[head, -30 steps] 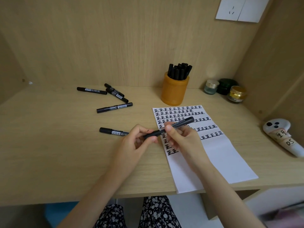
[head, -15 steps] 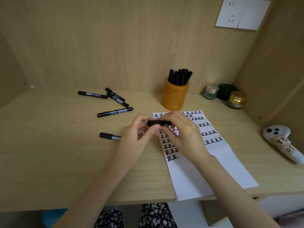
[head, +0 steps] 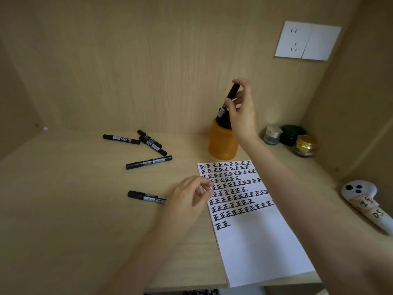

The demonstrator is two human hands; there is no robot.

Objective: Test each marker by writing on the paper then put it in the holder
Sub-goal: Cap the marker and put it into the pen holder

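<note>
r hand [head: 242, 116] holds marker [head: 230, 96] over holder [head: 223, 143].

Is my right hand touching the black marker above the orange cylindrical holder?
Touching. The head view shows the right hand pinching the black marker between thumb and fingers above the orange cylindrical holder.

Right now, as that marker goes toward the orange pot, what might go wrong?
The orange holder already looks packed with black markers, so the marker pinched in the right hand may catch on their caps. The left hand is not steadying the holder, so a push could tip it.
</note>
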